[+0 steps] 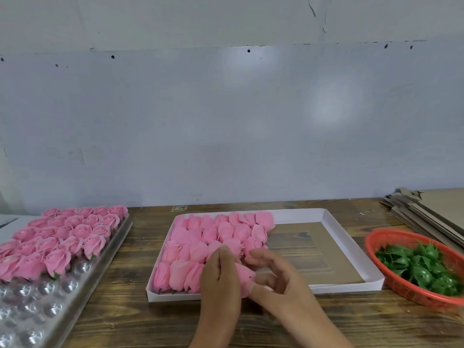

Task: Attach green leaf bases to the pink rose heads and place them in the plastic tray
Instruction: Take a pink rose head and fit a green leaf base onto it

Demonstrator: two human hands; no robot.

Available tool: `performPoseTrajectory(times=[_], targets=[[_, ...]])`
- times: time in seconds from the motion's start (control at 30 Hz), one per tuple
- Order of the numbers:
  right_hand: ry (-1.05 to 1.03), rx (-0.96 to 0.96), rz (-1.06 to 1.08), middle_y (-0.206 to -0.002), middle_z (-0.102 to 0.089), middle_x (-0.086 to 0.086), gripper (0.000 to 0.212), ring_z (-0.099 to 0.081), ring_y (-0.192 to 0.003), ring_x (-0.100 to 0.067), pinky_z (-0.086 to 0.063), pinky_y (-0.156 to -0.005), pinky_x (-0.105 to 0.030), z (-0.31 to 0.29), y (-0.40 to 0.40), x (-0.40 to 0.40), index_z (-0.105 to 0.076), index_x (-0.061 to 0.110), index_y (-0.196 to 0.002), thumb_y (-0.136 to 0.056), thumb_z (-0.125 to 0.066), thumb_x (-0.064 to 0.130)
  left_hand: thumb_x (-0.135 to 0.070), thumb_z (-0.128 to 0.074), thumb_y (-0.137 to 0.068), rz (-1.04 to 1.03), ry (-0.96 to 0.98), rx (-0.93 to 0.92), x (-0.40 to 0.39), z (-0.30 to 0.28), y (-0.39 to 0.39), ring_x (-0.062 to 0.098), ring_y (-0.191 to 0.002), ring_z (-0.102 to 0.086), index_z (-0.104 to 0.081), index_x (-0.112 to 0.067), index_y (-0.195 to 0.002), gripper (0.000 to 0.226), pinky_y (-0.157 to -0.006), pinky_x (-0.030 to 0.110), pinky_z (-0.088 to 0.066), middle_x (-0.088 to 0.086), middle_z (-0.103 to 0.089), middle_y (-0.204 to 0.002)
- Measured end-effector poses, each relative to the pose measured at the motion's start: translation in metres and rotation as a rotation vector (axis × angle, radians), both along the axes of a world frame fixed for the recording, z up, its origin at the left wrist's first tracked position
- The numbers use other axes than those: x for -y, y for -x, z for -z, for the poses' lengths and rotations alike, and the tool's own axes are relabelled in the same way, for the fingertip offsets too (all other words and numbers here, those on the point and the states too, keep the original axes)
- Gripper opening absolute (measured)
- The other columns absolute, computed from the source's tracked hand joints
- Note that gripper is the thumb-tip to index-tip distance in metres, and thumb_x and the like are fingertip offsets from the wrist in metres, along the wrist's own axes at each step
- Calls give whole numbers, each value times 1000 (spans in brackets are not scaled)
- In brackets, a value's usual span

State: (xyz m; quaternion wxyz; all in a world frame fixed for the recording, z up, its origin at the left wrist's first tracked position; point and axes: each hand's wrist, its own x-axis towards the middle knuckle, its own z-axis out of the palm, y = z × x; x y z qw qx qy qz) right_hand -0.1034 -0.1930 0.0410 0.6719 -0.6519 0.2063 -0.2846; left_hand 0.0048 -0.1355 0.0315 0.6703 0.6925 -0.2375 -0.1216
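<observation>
- The pink rose head in play sits between both hands, low over the near edge of the white box. It looks very light and soft, with layered petals that would crease or tear under a hard squeeze.
- My judgement: hold it by the firmer lower part of the bloom and keep pressure off the outer petals. The underside should stay free, since that is where a base would go.
- The left hand has its fingers curled round the rose head's left side. The right hand meets it from the right with its fingers bent, and the thumb appears to touch the bloom's lower end. Whether a base is already on it cannot be told, because the hands hide that part.
- More loose rose heads lie packed together on their sides in the left part of the white box. The right part shows bare cardboard.
- The green leaf bases lie heaped in an orange basket just right of the box. They look like thin, springy plastic with pointed leaves, so they are likely to snag on each other when one is lifted.
- The plastic tray stands on the left of the tabletop. Its far rows hold upright finished roses, and its near cups are unfilled.
- Flat cardboard sheets are stacked at the far right.
</observation>
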Motion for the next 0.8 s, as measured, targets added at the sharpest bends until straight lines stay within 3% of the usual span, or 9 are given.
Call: performPoseTrajectory(times=[0.1,0.2,0.3,0.37,0.47,0.57,0.7,0.8], targets=[[136,-38,49,-90,-71,-11,36,-66,-75,-10,-53,-69,-20,1,2,1,-76,38,-94,-61,-77,23,-40,-32,-103,-6,-13,-40,2,3,3,7,-74,-59,-59,-17,-80,42,-63,25,-43,1,-61,-78],[259,-89,103,-83,-69,-2,34,-64,-70,-7,-51,-67,-16,4,2,2,-76,41,-91,-67,-79,17,-43,-29,-105,22,-31,-96,3,3,7,14,-87,-62,-60,-20,-87,43,-72,31,-49,1,-62,-88],[257,-110,142,-81,-63,2,39,-62,-64,-13,-46,-55,-16,7,3,4,-75,45,-92,-75,-82,10,-40,-26,-108,95,-63,-145,4,1,9,10,-94,-62,-61,-22,-97,41,-86,37,-55,-4,-63,-98],[296,-118,173,-78,-64,6,40,-61,-63,-11,-47,-56,-18,11,1,5,-74,47,-92,-75,-83,12,-37,-26,-108,150,-76,-151,3,1,10,9,-100,-62,-59,-23,-108,36,-95,39,-54,-6,-64,-105],[311,-94,196,-74,-66,9,37,-58,-61,-5,-49,-60,-17,11,-1,2,-75,46,-90,-76,-83,13,-48,-27,-102,178,-110,63,-2,0,8,-11,-82,-58,-54,-36,-92,32,-75,20,-47,-22,-61,-86],[118,-2,106,-77,-71,-11,28,-55,-54,-6,-42,-48,-13,5,1,3,-78,30,-92,-81,-78,4,-46,-38,-97,145,-75,242,-5,1,0,-2,-58,-48,-50,-25,-71,36,-58,18,-40,-16,-52,-61],[82,27,-3,-69,-71,2,26,-55,-51,-1,-42,-47,-10,-1,5,5,-74,14,-103,-84,-73,-3,-35,-49,-100,84,-30,308,-3,6,-4,1,-51,-45,-50,-18,-62,41,-55,14,-41,-10,-45,-51],[99,3,16,-81,-75,-11,28,-62,-58,-4,-46,-52,-11,0,4,4,-74,14,-104,-82,-73,-4,-58,-45,-89,100,14,224,-5,2,-2,0,-52,-51,-56,-18,-67,47,-53,12,-43,-11,-53,-54]])
